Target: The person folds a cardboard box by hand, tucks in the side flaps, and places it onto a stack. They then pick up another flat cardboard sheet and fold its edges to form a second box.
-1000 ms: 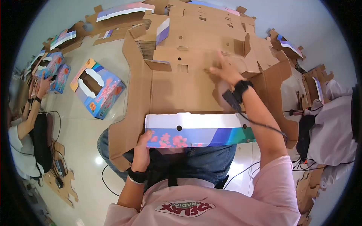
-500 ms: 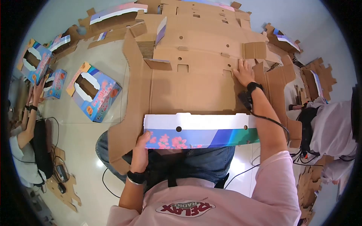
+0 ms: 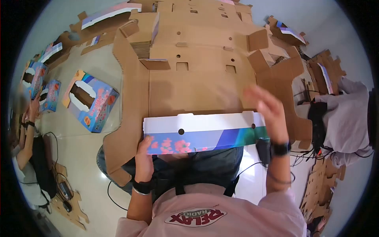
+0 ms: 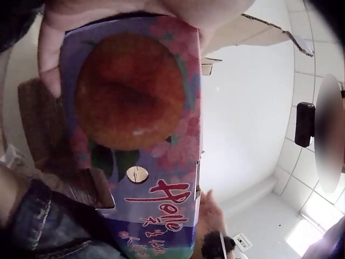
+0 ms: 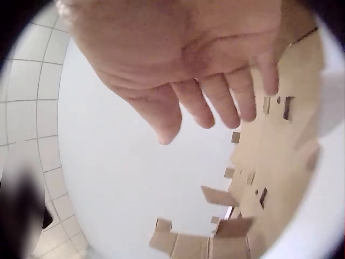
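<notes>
A partly folded cardboard box (image 3: 193, 93) lies over the person's lap, brown inside face up. Its near panel (image 3: 207, 134), white along the top and printed with pink flowers and blue-green bands, is folded up. The left hand (image 3: 144, 162) grips this panel's left end, thumb over the printed face. In the left wrist view a large printed fruit (image 4: 132, 91) and red lettering show on the panel's outside. The right hand (image 3: 272, 114), blurred, is raised over the panel's right end with fingers extended. Its palm (image 5: 188, 43) holds nothing in the right wrist view.
Brown side flaps (image 3: 130, 94) stand at the left and right. More flat cardboard (image 3: 205, 23) is stacked behind. A finished printed box (image 3: 91, 100) stands on the floor at left, near another person's hands (image 3: 33, 108). Cables (image 3: 298, 158) trail at right.
The right hand went from the box's inner middle to its right side, then lifted and came back toward the near panel. The left hand keeps its grip. The view shifted slightly.
</notes>
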Available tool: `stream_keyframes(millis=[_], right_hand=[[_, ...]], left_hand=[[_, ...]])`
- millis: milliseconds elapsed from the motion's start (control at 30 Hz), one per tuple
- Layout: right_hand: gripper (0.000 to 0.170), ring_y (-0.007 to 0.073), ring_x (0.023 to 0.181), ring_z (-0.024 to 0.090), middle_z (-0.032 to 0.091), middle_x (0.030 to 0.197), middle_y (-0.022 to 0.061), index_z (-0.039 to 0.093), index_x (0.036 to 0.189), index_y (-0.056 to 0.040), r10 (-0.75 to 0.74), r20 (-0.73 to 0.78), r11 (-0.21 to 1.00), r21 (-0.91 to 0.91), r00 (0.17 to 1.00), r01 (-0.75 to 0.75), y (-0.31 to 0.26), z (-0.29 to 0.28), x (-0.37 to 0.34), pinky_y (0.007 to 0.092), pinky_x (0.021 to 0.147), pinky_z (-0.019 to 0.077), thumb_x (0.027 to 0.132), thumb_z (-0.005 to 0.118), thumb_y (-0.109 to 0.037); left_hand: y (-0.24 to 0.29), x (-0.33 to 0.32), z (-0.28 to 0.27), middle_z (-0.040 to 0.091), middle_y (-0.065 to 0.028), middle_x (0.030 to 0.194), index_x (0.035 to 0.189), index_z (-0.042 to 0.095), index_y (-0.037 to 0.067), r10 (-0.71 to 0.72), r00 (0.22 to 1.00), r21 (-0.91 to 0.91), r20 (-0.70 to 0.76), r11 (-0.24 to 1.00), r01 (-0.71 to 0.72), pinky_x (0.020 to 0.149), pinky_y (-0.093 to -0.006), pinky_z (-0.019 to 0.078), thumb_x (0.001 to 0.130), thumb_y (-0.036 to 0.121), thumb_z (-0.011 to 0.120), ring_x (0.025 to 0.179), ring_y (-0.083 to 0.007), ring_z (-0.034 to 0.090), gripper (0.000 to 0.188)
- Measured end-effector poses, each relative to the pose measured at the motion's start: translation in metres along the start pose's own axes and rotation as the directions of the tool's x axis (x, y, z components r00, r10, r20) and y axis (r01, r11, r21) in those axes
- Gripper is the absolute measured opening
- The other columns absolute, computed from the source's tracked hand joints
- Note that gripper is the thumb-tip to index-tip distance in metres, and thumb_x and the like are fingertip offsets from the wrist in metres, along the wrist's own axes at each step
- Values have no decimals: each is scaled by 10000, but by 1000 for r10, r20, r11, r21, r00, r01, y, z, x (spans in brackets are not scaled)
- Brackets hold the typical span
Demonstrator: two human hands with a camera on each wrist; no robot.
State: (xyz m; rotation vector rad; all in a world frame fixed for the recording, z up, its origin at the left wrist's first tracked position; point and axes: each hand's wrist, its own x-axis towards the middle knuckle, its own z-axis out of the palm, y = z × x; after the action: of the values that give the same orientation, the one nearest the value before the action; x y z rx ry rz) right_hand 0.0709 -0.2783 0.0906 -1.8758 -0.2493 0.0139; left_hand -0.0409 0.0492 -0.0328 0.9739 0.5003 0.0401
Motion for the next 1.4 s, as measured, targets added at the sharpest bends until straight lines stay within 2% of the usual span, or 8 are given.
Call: stream_keyframes(millis=[200, 500, 633, 667, 767, 833, 967, 1400], right_hand=[[387, 54, 463, 333, 430, 518, -39, 451, 573, -122, 351, -507, 935, 235, 787, -265, 24, 9, -128, 238, 468, 262, 891, 656, -199], [267, 225, 970, 612, 638, 999, 53, 582, 1090, -95, 564, -500, 730, 674, 657, -114, 113, -52, -128, 349, 836, 486, 907, 615, -287], [394, 237, 1072, 590, 635, 1143, 119, 545, 1189, -50, 203, -427, 854, -363, 881, -372, 153, -81, -128, 342, 929, 455, 816, 657, -115], [374, 243, 1048, 604, 642, 1132, 119, 555, 1178, -48, 399, -301, 912, 228, 866, -341, 173, -94, -127, 347, 908, 473, 823, 646, -124], [384, 254, 1010, 621, 646, 1135, 101, 582, 1157, -65, 374, -193, 882, 375, 907, -284, 256, -117, -140, 355, 865, 513, 879, 577, -330], [493, 246, 1016, 620, 645, 1136, 87, 584, 1170, -81, 797, -9, 214, 939, 604, -269, 242, -98, -137, 359, 872, 513, 885, 526, -479], [498, 225, 1017, 621, 642, 1149, 81, 582, 1175, -96, 792, 121, 50, 964, 598, -263, 245, -89, -142, 370, 831, 539, 861, 582, -483], [483, 274, 938, 653, 648, 1074, 106, 570, 1177, -75, 386, -271, 646, 762, 882, -48, 194, -159, -159, 452, 784, 570, 785, 598, -356]], left_hand=[[0, -3, 3, 599, -16, 1096, 1119, 572, 82, 30, 1000, 64, 2, 997, -30, 910, -341, 420, 981, 394, 478, 1037, -150, 554, 354], [-13, 9, -23, 601, -57, 1160, 1204, 552, 44, 59, 997, -44, 42, 997, -57, 954, -328, 414, 1005, 284, 384, 1087, -177, 556, 354], [-13, 14, -30, 610, -57, 1142, 1184, 558, 33, 63, 998, -36, -3, 997, -63, 927, -332, 434, 998, 268, 385, 1072, -183, 568, 346], [-11, 13, -29, 610, -57, 1142, 1184, 558, 33, 66, 998, -34, -3, 997, -66, 927, -332, 434, 998, 268, 385, 1072, -183, 568, 346], [-3, 12, -27, 617, -62, 1123, 1177, 560, 33, 56, 998, -45, 4, 997, -55, 914, -332, 443, 993, 260, 388, 1063, -187, 574, 339], [-5, 15, -29, 621, -68, 1112, 1169, 562, 35, 61, 998, -58, 12, 996, -61, 914, -339, 444, 989, 258, 383, 1058, -194, 578, 338], [-3, 15, -24, 621, -69, 1115, 1177, 561, 39, 71, 997, -91, 6, 993, -70, 920, -345, 443, 987, 261, 376, 1060, -197, 578, 346], [11, 17, -46, 632, -84, 1122, 1140, 589, 37, -67, 979, -229, 194, 967, 112, 904, -368, 464, 903, 279, 507, 1055, -233, 588, 348]])
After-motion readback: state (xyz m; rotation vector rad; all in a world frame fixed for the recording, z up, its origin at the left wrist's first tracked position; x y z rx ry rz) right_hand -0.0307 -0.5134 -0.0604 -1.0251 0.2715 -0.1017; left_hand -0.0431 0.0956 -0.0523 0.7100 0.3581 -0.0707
